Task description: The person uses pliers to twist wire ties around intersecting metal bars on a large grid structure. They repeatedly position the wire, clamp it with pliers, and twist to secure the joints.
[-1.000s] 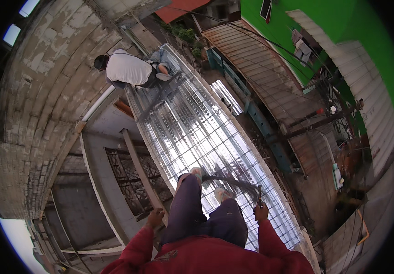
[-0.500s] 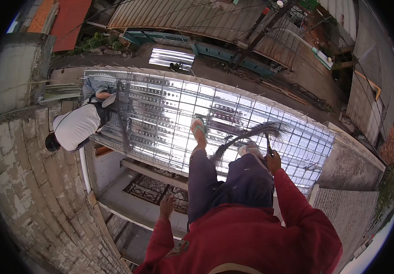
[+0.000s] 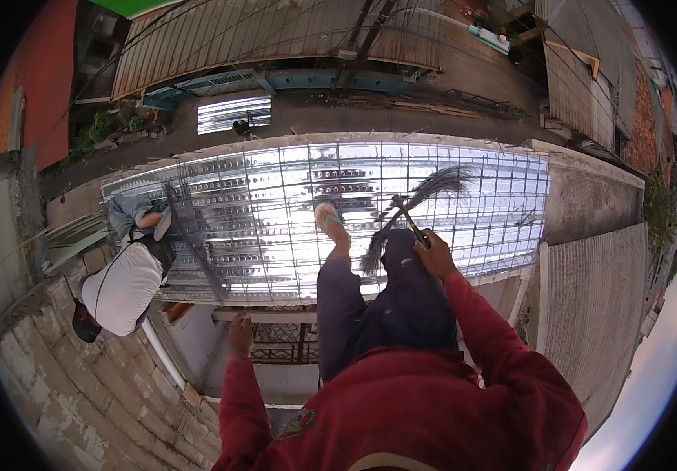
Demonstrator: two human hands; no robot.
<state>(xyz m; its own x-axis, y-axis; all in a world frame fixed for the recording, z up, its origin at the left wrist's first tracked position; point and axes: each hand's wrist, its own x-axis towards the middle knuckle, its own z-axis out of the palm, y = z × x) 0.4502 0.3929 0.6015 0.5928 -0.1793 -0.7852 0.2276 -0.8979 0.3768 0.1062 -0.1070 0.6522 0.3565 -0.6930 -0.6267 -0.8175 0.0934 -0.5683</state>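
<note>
My right hand (image 3: 435, 255) is closed round the handle of a pair of pincers (image 3: 411, 221), whose head points away from me over the mesh. Beyond it, a bundle of dark tie wire (image 3: 435, 187) lies across the steel mesh (image 3: 276, 228), its far end fanned out. Shiny ribbed metal decking (image 3: 295, 255) lies under the mesh. My left hand (image 3: 240, 334) hangs beside the near edge of the deck with its fingers curled; whether anything small is in them cannot be made out. My sandalled left foot stands on the mesh.
A co-worker (image 3: 131, 279) bends over the deck's left end, near loose dark bars (image 3: 189, 235). An opening with a metal lattice (image 3: 287, 341) lies below the near edge. A brick wall (image 3: 56, 377) is at left, a corrugated roof (image 3: 593, 298) at right. Cables cross the far side.
My right hand has moved left and nearer the wire bundle's middle, with the pincers. My left hand has swung outward to the left. The whole view has turned and shifted.
</note>
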